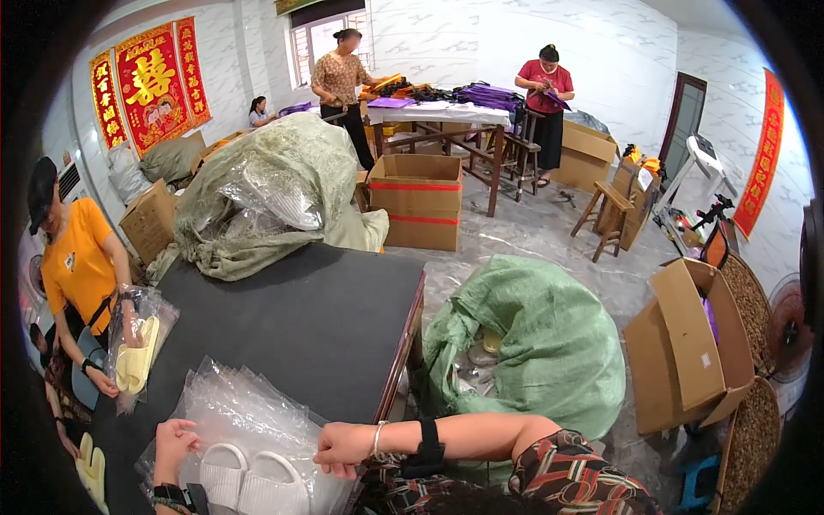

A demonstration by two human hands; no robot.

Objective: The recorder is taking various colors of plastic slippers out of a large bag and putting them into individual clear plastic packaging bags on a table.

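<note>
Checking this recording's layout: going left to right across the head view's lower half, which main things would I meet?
Bagged yellow slides, wearer's left hand, white slides, wearer's right hand, green woven sack, open cardboard box.

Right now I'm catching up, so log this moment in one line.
left hand: beside white slippers; right hand: touching clear bags; slippers: between hands

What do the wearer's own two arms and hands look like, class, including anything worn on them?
Both hands are ungloved. The right hand has a pale, thin bracelet at its wrist, a wide black strap on the forearm and a short dark sleeve with red, white and tan stripes. The left hand has a black wristband.
</note>
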